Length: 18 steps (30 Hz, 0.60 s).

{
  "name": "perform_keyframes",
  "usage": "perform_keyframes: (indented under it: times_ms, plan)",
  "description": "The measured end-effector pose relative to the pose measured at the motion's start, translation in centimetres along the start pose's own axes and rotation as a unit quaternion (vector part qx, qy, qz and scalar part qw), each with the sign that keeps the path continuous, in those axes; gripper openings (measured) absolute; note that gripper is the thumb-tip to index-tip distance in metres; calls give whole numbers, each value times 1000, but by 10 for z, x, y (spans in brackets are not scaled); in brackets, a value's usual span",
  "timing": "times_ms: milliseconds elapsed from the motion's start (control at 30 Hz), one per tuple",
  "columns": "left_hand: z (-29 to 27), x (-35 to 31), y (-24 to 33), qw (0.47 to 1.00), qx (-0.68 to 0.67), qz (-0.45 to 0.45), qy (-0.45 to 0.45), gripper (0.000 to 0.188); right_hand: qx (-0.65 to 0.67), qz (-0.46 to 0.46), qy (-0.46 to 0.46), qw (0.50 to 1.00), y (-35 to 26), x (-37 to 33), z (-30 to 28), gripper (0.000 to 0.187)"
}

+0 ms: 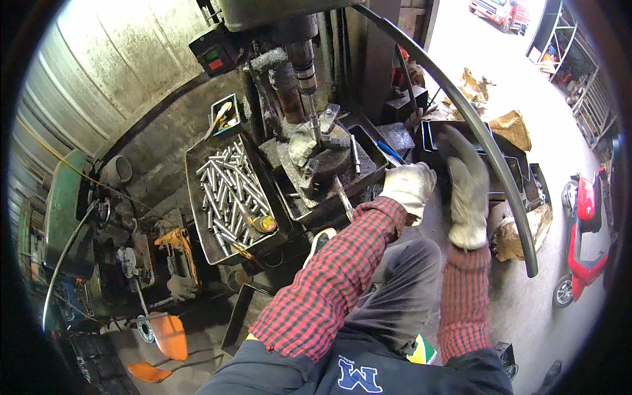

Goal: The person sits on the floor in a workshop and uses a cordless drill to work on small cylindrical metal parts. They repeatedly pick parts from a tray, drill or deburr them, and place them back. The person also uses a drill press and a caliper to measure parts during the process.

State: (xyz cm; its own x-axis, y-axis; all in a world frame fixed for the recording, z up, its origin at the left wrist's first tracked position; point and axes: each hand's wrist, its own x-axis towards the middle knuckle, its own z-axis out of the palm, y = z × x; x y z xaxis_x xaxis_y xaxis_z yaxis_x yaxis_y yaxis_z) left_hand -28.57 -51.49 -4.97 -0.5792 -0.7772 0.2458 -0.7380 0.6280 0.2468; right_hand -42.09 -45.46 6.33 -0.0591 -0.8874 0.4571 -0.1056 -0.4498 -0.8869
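My left hand, in a white work glove, is closed in front of the drill press tray. Whatever its fingers may hold is hidden. A blue strip-like thing shows just beyond it at the tray's corner. To the right, my right hand stretches its gloved fingers over a dark bin; motion blurs them, and I see nothing held. The drill bit points down at a round metal fixture. A metal rod lies beside that fixture.
Left of the press, a metal tray holds many short metal rods and a tape-measure-like round thing. A thick black hose arches across the right. Beyond stand brown sacks and a red scooter.
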Motion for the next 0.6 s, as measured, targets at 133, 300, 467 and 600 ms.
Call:
perform_keyframes:
  times_ms: [133,300,467,600]
  plan:
    - [62,7,-14,975,-169,50,138,45,-275,149,-150,938,-7,56,72,55]
    - [68,19,-23,997,-48,-65,-7,51,-423,196,-250,849,23,56,80,47]
    - [28,16,-12,994,-33,-93,-49,51,-414,171,-267,853,33,54,70,43]
    - [14,19,-5,992,-28,-105,-64,51,-426,180,-251,851,24,53,74,45]
